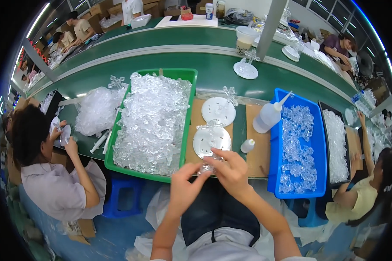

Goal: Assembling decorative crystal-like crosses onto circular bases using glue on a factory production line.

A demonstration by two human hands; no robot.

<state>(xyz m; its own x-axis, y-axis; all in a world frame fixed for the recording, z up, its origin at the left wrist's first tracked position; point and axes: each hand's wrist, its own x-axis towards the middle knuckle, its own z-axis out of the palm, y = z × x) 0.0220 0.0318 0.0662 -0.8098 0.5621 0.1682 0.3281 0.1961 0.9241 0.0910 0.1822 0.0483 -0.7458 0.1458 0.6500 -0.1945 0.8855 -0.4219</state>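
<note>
Pinching a small clear plastic piece (207, 166) between left hand (183, 187) and right hand (231, 172), fingers closed on it, just below a white perforated disc (211, 140), beside green tray (188, 130).

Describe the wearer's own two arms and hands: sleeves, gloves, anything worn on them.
Both forearms come up from the lower edge bare: no sleeves reach them. The left hand and the right hand wear no gloves, and no watch, ring or band shows on either wrist or fingers. The nails look short and unpainted, as far as can be told.
</note>
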